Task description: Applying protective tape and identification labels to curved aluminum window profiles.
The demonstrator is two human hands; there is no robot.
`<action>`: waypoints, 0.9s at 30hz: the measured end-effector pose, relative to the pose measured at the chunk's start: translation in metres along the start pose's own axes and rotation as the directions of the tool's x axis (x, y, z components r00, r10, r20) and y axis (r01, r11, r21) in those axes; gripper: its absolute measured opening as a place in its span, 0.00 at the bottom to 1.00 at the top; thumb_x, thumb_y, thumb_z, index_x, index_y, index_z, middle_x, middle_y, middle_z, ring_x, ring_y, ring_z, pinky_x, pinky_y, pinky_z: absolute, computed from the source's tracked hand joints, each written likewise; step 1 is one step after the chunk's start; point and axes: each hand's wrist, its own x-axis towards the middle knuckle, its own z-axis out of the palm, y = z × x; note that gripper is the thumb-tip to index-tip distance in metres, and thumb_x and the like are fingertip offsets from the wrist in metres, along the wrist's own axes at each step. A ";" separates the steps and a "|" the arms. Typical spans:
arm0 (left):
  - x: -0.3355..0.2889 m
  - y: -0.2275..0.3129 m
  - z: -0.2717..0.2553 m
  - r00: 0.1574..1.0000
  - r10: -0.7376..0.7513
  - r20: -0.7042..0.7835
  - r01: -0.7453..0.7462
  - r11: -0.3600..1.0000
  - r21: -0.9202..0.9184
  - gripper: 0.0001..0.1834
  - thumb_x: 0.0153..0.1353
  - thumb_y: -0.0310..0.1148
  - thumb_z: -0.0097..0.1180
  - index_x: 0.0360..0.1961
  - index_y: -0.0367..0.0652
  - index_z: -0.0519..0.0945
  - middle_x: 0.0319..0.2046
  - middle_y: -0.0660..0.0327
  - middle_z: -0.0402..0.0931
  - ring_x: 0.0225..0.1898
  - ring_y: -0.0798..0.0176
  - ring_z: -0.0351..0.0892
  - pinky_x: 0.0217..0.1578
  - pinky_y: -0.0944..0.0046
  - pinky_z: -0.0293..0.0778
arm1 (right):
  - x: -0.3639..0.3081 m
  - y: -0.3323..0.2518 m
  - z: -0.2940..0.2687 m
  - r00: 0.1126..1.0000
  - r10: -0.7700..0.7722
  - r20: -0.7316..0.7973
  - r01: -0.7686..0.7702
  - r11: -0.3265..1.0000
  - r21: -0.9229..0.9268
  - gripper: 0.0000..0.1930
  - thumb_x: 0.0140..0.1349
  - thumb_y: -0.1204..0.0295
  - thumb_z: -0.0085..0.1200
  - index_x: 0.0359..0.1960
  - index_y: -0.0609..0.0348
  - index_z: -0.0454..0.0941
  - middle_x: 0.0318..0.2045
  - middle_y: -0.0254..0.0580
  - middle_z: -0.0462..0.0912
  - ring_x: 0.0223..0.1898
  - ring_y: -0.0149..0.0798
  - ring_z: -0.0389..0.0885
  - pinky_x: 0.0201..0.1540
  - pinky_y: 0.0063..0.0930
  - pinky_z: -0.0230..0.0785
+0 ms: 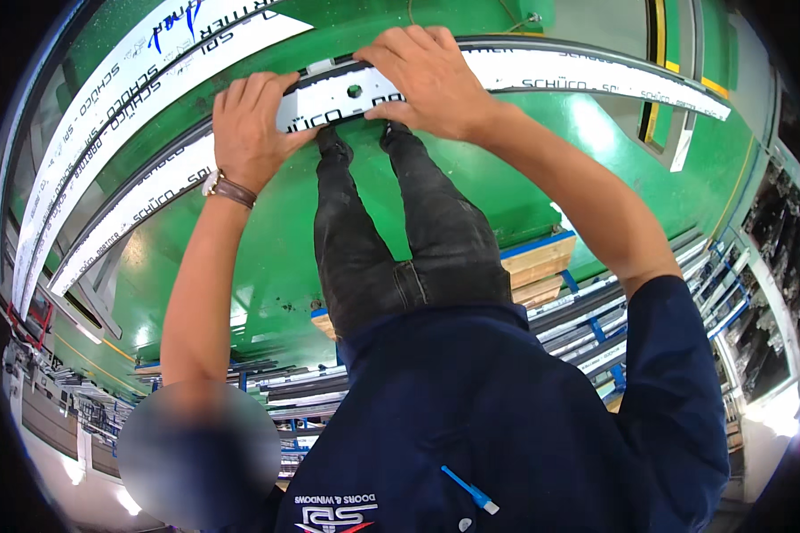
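A long metal profile (316, 102) covered in white printed film runs crosswise in front of me, its ends bent down by the lens. Between my hands its face has a round hole, and a small light-grey piece (319, 66) sits on its far edge. My left hand (253, 124), with a brown-strapped watch on the wrist, wraps over the profile left of the hole, thumb on the near side. To the right of the hole, my right hand (431, 84) grips it, fingers over the far edge and thumb along the near edge. The fingertips' undersides are hidden.
More film-covered profiles (107, 124) lie beyond on the left. A pale support (682, 142) stands under the right end. Racks of long profiles (587, 324) and a wooden crate (538, 259) are behind my legs, on a green floor (267, 240). A blurred patch covers the lower left.
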 end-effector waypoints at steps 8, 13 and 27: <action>0.004 -0.001 -0.001 1.000 0.012 0.023 -0.013 0.998 0.059 0.36 0.47 0.53 0.83 0.55 0.49 0.85 0.48 0.66 0.82 0.51 0.57 0.80 0.53 0.55 0.71 | -0.002 0.002 -0.001 0.999 -0.041 -0.021 0.038 0.993 -0.116 0.35 0.59 0.47 0.74 0.63 0.52 0.81 0.50 0.37 0.79 0.56 0.43 0.79 0.58 0.44 0.63; 0.005 -0.002 -0.001 1.000 0.027 0.008 -0.027 0.999 0.047 0.36 0.46 0.53 0.83 0.54 0.48 0.85 0.47 0.66 0.83 0.50 0.57 0.80 0.51 0.55 0.72 | -0.001 0.004 0.001 0.996 -0.076 -0.045 0.071 0.991 -0.114 0.35 0.59 0.47 0.74 0.62 0.52 0.81 0.50 0.37 0.79 0.57 0.43 0.79 0.58 0.44 0.63; 0.006 0.002 -0.004 1.000 0.002 0.021 -0.003 0.999 0.037 0.36 0.45 0.49 0.84 0.55 0.47 0.85 0.49 0.63 0.82 0.51 0.53 0.79 0.52 0.53 0.72 | -0.002 -0.002 0.000 0.999 0.011 -0.040 -0.011 1.000 0.016 0.34 0.56 0.51 0.77 0.62 0.52 0.81 0.51 0.38 0.79 0.59 0.45 0.77 0.60 0.45 0.62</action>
